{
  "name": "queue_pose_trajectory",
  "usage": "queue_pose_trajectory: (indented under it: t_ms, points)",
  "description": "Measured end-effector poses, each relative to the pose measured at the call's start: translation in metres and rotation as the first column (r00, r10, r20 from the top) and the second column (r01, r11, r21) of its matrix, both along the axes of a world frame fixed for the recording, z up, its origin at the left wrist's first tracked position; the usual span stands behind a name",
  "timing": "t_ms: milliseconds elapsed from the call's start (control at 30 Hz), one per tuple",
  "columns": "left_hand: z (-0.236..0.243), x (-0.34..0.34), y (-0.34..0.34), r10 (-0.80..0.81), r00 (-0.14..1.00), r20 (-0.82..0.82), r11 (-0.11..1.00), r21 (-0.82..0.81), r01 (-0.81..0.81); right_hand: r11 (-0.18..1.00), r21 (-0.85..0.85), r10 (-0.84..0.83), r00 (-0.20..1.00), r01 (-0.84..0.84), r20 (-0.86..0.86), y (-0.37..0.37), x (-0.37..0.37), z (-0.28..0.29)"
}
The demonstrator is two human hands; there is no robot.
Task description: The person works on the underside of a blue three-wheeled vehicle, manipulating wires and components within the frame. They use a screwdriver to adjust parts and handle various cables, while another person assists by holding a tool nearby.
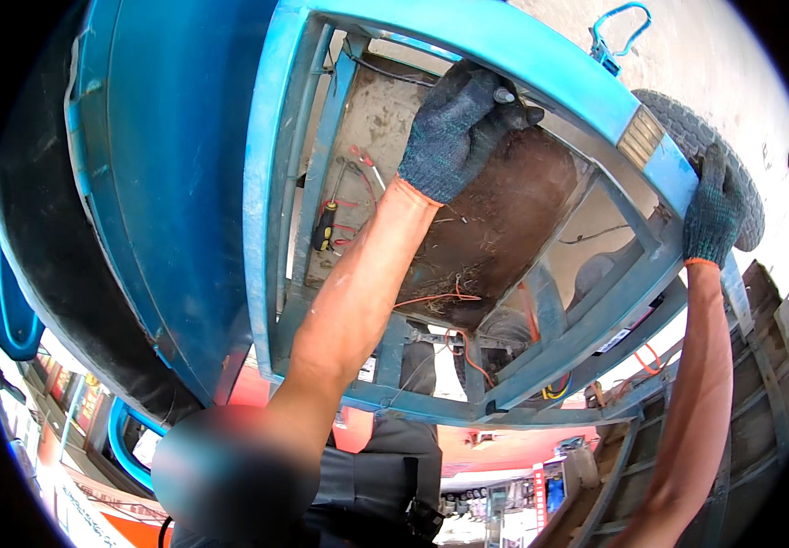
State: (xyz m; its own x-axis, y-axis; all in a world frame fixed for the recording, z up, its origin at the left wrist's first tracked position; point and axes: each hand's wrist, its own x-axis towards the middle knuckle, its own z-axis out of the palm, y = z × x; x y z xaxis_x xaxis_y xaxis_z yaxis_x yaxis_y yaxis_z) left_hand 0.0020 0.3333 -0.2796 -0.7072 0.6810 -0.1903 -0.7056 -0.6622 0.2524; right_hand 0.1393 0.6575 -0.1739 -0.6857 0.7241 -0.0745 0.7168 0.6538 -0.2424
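My left hand point(457, 132), in a dark knitted glove with an orange cuff, reaches inside the blue metal frame point(559, 55), just under its far rail. Its fingers are curled closed around something small; a short grey metallic tip shows at the fingers, and the rest is hidden. At the frame's right corner, my right hand point(716, 212), gloved alike, grips the blue metal next to a black tyre point(751, 173). Below the left hand lies a brown, dirt-covered panel point(504, 228). A screwdriver point(324, 226) with a yellow and black handle rests in the compartment's left side, beside red wires point(355, 196).
A large blue body panel point(166, 183) with a black padded edge point(66, 237) stands at the left. Orange wire point(440, 298) crosses the compartment's near part. A blue loop bracket point(621, 36) sticks up beyond the far rail. Slatted metal bodywork point(751, 384) lies at the lower right.
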Motion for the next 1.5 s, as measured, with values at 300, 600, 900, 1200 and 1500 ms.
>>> queue_pose_trajectory:
  t_ms: [300, 600, 900, 1200, 1500]
  points:
    - [0.001, 0.000, -0.004, 0.025, 0.994, 0.105, 0.998, 0.053, -0.031, 0.997, -0.059, -0.044, 0.997, 0.040, -0.056, -0.012, -0.004, 0.003]
    - [-0.014, 0.001, -0.017, -0.201, 0.910, -0.364, 0.865, -0.501, -0.010, 0.998, 0.054, 0.022, 0.997, -0.018, -0.074, -0.014, -0.007, 0.007]
    - [0.008, -0.012, -0.020, -0.408, 0.778, -0.478, 0.802, -0.594, 0.055, 1.000, 0.002, -0.015, 0.993, 0.015, -0.117, -0.015, -0.004, 0.006]
    - [-0.011, -0.009, -0.014, -0.220, 0.948, -0.230, 0.888, -0.449, 0.098, 0.999, -0.024, -0.044, 0.997, 0.042, -0.069, -0.018, -0.009, 0.011]
    - [-0.010, -0.009, -0.011, -0.190, 0.973, -0.134, 0.935, -0.327, 0.138, 1.000, -0.016, 0.008, 0.994, -0.010, -0.107, -0.011, -0.002, 0.006]
